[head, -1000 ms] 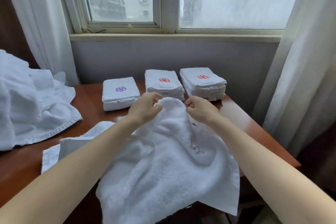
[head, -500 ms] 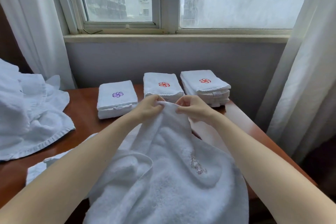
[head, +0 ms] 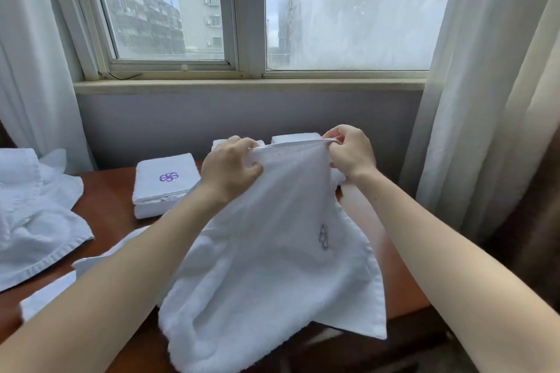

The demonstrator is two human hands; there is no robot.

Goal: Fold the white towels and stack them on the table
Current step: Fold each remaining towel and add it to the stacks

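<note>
White towel is hanging rumpled, grey emblem showing; left hand and right hand are pinching its top hem.

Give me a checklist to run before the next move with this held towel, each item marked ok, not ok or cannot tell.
1. Left hand grips the towel at its top edge: ok.
2. Right hand grips the same edge: ok.
3. Edge taut between the hands: ok.
4. Towel hangs smooth: not ok, lower part rumpled on the table.
5. Free table space beneath it: cannot tell, hidden.
6. Purple-logo stack neat: ok.
</note>
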